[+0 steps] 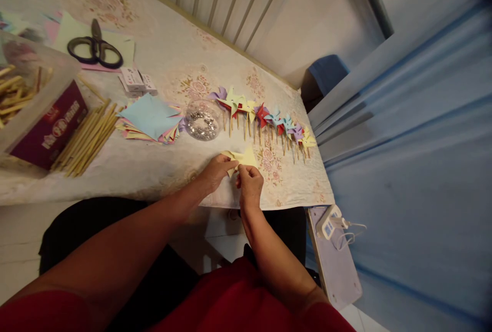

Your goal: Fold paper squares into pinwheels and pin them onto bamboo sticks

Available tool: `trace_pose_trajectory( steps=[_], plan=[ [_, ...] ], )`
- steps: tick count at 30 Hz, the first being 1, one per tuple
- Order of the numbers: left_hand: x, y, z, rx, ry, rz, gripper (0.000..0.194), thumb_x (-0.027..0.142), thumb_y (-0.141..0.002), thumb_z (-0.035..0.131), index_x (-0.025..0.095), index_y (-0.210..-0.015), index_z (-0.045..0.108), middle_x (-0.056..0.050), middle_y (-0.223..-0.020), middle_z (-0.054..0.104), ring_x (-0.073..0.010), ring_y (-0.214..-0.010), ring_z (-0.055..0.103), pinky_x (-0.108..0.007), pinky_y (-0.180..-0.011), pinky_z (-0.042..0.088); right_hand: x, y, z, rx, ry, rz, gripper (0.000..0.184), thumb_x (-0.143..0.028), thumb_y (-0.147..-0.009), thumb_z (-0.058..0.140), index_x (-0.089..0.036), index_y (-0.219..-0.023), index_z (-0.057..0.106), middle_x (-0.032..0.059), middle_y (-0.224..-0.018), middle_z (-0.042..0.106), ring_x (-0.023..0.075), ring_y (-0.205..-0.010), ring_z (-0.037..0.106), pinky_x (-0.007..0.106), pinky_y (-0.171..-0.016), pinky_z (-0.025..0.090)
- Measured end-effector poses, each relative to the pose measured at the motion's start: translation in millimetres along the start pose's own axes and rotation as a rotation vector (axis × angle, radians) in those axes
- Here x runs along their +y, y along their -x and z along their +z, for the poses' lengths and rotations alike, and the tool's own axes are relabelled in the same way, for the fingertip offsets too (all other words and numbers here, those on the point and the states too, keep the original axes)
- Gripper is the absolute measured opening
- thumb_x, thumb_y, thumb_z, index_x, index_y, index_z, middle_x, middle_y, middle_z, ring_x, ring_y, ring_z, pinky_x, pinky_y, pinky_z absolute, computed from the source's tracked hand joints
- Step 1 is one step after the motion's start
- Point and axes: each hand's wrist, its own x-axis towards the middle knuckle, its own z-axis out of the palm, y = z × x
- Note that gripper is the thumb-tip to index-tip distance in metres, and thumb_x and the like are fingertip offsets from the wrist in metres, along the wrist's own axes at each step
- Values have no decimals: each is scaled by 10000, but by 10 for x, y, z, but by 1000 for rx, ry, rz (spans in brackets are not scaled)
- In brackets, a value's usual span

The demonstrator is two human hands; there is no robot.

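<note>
Just above the front part of the table, a piece of yellow paper [249,157] with folded points is held between my two hands. My left hand [217,170] pinches its left side between thumb and fingers. On the right, my right hand [249,181] has its fingers closed at the paper's lower edge, and its fingertips hide part of it. A clear round dish [202,120] of small silvery pins or beads stands beyond my left hand. Behind the paper lies a row of finished paper pinwheels [263,115] on thin sticks, in several colours.
Left of the dish is a stack of coloured paper squares [151,117]. Farther left are a bundle of sticks [86,142], a plastic tub [42,117], small white boxes [134,80] and black-handled scissors [95,47]. A blue curtain [403,142] hangs right of the table; a power strip [329,222] sits on a low bench.
</note>
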Motion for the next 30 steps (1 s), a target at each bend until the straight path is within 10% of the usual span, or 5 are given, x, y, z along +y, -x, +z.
trace_pose_trajectory(
  steps=[14, 23, 30],
  plan=[
    [62, -51, -40, -55, -14, -2, 189, 243, -633, 716, 137, -781, 665, -17, -708, 654, -116, -619, 560, -226, -581, 386, -103, -162, -423, 203, 81, -155, 238, -416, -758, 655, -183, -802, 637, -45, -660, 580, 95, -542, 462, 230, -544, 388],
    [147, -43, -151, -287, -170, -125, 158, 281, -612, 728, 152, -685, 675, -32, -641, 644, -127, -556, 542, -223, -516, 364, -235, -294, -501, -461, -210, 270, 392, -424, -580, 823, -148, -835, 709, 38, -749, 722, 151, -641, 624, 275, -654, 496],
    [198, -26, -129, -291, -196, -138, 147, 212, -563, 717, 156, -697, 700, -43, -660, 684, -129, -526, 540, -220, -488, 360, -209, -278, -408, -443, -165, 298, 376, -354, -510, 833, -138, -793, 712, 48, -724, 738, 150, -576, 621, 270, -595, 491]
  ],
)
